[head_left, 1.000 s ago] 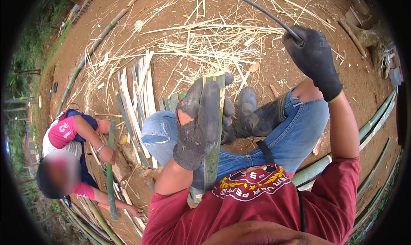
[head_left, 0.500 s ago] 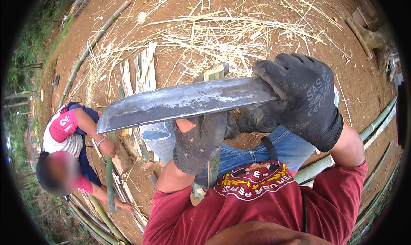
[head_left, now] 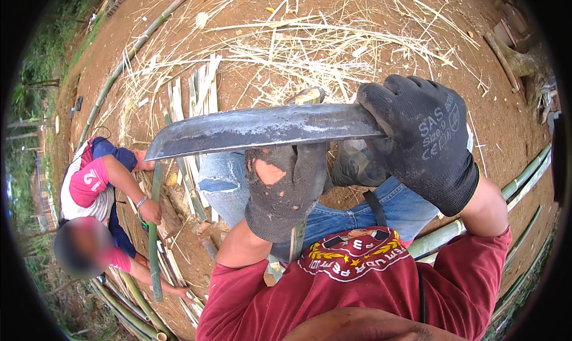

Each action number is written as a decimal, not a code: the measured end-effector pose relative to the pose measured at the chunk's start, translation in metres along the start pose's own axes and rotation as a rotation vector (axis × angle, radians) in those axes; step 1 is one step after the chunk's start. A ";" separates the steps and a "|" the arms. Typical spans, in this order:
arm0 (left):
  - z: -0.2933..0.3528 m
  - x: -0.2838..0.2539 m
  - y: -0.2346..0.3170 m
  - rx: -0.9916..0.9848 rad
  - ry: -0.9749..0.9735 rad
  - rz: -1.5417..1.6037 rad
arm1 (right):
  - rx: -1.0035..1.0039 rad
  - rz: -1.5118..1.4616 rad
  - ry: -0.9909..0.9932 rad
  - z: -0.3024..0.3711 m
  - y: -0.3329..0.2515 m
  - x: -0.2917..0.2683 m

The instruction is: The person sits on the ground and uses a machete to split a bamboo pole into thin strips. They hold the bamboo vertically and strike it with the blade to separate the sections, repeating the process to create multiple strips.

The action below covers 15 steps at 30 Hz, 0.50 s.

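Observation:
My right hand (head_left: 420,138), in a black knit work glove, grips a machete (head_left: 268,126) at its handle end, and the handle is hidden in the fist. The broad, worn grey blade lies almost level across the view, its tip pointing left. Just under the blade, my left hand (head_left: 280,189) wears a dark glove torn open at the back. It closes round an upright split bamboo piece (head_left: 297,241), whose lower end shows below the hand and whose far end (head_left: 310,95) shows beyond the blade. The blade hides my left fingertips.
Pale bamboo shavings (head_left: 310,46) litter the brown soil ahead. Split strips (head_left: 205,90) lie beyond my left knee. At left, a person (head_left: 95,180) bends over, holding a green bamboo piece (head_left: 156,245). Bamboo poles (head_left: 438,239) lie at right, others (head_left: 128,308) at lower left.
The machete's tip has risen and shifted slightly right, so the blade lies more level. My left hand has moved a little right with the bamboo. The other person has shifted slightly.

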<state>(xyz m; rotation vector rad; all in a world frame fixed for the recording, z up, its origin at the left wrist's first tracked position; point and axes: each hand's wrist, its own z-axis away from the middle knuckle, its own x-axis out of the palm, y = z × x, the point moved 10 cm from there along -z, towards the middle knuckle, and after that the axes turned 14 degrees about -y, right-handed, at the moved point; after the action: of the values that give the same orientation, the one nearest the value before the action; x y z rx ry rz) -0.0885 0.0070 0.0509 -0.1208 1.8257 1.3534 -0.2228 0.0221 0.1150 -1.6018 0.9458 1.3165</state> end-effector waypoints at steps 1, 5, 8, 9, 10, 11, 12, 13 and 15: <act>0.000 0.001 -0.001 0.004 -0.011 -0.033 | -0.007 -0.009 -0.014 -0.001 0.001 0.001; -0.001 -0.003 -0.004 -0.064 0.000 0.068 | -0.039 0.024 -0.056 -0.017 0.012 0.017; -0.003 -0.002 -0.003 -0.103 0.070 0.308 | 0.200 0.555 0.049 -0.027 0.131 0.045; 0.000 0.001 -0.003 -0.118 0.066 0.387 | 0.419 0.769 -0.096 -0.027 0.212 0.049; -0.001 -0.003 -0.009 -0.138 0.109 0.461 | 0.387 0.592 0.024 -0.004 0.243 0.040; -0.014 -0.006 -0.005 -0.034 0.101 0.302 | 0.325 0.636 0.086 0.009 0.231 0.034; -0.019 -0.003 -0.017 -0.073 0.111 0.378 | 0.510 0.374 0.133 0.009 0.219 0.024; -0.018 0.005 -0.026 -0.128 0.080 0.467 | 0.530 0.305 0.076 0.003 0.202 0.028; -0.017 0.012 -0.030 -0.153 0.047 0.545 | 0.497 0.168 0.053 -0.004 0.172 0.022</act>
<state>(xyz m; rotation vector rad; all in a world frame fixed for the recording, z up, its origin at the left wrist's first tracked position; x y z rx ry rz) -0.0901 -0.0151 0.0224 0.2889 1.8666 1.8770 -0.3760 -0.0452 0.0697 -1.1962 1.3419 1.0419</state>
